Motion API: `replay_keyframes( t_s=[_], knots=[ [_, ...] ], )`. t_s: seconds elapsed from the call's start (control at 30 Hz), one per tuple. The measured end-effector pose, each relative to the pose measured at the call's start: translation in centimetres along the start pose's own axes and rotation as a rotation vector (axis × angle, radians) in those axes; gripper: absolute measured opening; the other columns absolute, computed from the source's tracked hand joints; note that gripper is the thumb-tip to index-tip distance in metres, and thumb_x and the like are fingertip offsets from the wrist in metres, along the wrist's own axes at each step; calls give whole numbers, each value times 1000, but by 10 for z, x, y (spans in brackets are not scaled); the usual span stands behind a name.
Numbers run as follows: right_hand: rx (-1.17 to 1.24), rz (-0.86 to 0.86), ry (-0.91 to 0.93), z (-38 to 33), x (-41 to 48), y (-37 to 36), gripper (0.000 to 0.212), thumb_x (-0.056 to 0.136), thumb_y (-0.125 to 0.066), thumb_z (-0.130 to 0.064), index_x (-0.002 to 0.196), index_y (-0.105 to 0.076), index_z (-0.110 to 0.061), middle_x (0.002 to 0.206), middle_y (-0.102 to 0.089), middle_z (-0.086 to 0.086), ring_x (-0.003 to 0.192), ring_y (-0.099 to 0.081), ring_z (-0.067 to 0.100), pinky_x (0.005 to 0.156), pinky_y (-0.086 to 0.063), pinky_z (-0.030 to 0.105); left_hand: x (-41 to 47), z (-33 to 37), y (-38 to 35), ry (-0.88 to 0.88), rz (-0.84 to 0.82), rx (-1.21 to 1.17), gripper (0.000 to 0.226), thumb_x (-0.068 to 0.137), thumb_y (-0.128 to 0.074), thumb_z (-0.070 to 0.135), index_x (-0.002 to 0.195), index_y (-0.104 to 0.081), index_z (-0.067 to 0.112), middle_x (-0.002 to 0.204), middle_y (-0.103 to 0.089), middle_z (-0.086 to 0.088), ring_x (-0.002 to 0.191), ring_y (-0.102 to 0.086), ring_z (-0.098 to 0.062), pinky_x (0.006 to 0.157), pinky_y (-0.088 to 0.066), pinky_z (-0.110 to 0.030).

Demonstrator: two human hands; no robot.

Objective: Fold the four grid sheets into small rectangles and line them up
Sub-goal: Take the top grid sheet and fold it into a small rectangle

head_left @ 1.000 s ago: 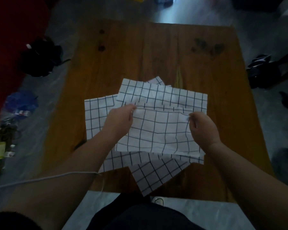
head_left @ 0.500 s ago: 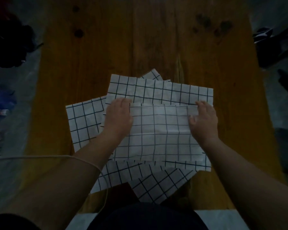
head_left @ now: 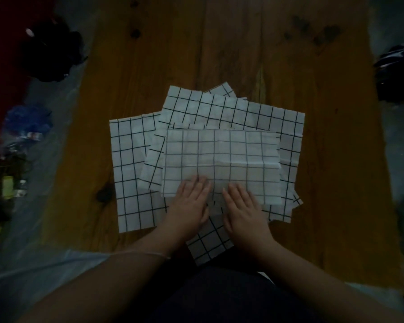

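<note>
Dim light, wooden worktop [head_left: 173, 54]. Pile of loose grid sheets [head_left: 135, 171] lies fanned at the near middle, overlapping at odd angles. On top of the pile sits the folded sheet [head_left: 219, 157], doubled over into a wide rectangle, its near edge under the palms. Left hand [head_left: 191, 206] and right hand [head_left: 243, 206] lie side by side, flat on that near edge; fingers [head_left: 197, 186] straight and close together, holding nothing, pressing down. Judged step: setting the first crease, with three sheets not yet folded and nothing lined up. Risks from here: the folded sheet rests on slippery loose paper, not on wood, so a sideways smoothing stroke may drag it or the sheets beneath and skew the crease. A thin strip shows beyond its far edge; cannot tell whether that is its own lower layer, but if so the halves are off and later folds will come out crooked. One lower sheet [head_left: 210, 241] overhangs the near rim of the worktop toward the lap and may slide off if the pile shifts. A thin cord [head_left: 149, 254] crosses the left forearm and could catch paper corners.
</note>
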State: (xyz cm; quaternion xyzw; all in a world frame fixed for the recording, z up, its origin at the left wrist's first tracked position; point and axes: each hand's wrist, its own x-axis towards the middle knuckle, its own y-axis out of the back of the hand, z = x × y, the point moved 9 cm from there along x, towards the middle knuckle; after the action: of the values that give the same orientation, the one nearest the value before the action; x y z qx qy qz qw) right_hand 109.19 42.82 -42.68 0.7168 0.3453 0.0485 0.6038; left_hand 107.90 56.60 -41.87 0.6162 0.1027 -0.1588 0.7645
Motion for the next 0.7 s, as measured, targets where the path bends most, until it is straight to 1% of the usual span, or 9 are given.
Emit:
replay_keyframes(
  t_s=[0.07,0.13,0.3,0.37,0.43,0.53,0.6,0.67,0.7],
  knots=[
    [-33,-21,6,3,2,-4,64,103,-21,-48,160,-12,-21,168,-4,6,156,0,25,122,-4,47,0,-1,-4,31,-18,32,69,104,-29,47,160,3,25,168,11,-2,153,17,-21,123,12,-49],
    [-65,-56,18,12,1,-6,66,103,-16,-51,161,-7,-22,168,3,4,156,8,23,123,-1,47,1,-9,-8,67,-36,33,67,104,-22,53,157,13,33,166,17,2,151,24,-19,121,14,-52],
    [-85,-89,11,49,-19,-11,66,103,-11,-53,160,5,-26,168,14,1,154,20,18,124,5,47,-9,-46,-15,160,-16,37,65,94,4,65,152,20,41,166,18,3,151,24,-19,122,10,-53],
    [-90,-83,-25,68,-30,-11,66,103,-10,-54,160,6,-25,168,16,1,153,22,17,124,6,46,-14,-58,-17,169,4,-1,65,95,3,64,153,20,41,165,24,1,150,29,-19,122,12,-51],
    [-96,-57,-59,82,-39,-8,67,103,-10,-54,161,3,-24,168,13,2,154,20,17,124,7,45,-21,-70,-14,180,57,-21,64,100,-7,59,157,13,38,165,23,-2,150,28,-20,122,12,-50],
    [-67,-57,-47,83,-45,-7,67,102,-14,-54,160,4,-27,168,13,1,153,21,15,124,9,42,-32,-75,-8,200,159,-112,67,104,-34,48,160,-6,24,168,7,-5,154,13,-22,125,3,-44],
    [-48,-23,-27,75,-43,-1,66,101,-18,-51,160,1,-28,169,7,1,154,17,15,125,7,43,-41,-72,-2,255,243,-281,67,100,-54,32,157,-24,14,165,-19,-9,153,-11,-25,125,-13,-42],
    [-22,-9,-28,67,-39,3,64,101,-19,-48,160,-3,-28,169,4,1,155,14,16,125,6,43,-47,-69,8,318,379,-451,57,94,-63,17,146,-42,9,144,-46,-12,136,-38,-24,116,-35,-42],
    [-8,-8,-23,62,-37,4,64,101,-18,-48,160,-4,-27,168,4,0,155,14,15,126,6,42,-49,-70,12,367,439,-537,51,93,-64,12,141,-47,8,132,-52,-10,124,-46,-21,108,-42,-37]
  ],
)
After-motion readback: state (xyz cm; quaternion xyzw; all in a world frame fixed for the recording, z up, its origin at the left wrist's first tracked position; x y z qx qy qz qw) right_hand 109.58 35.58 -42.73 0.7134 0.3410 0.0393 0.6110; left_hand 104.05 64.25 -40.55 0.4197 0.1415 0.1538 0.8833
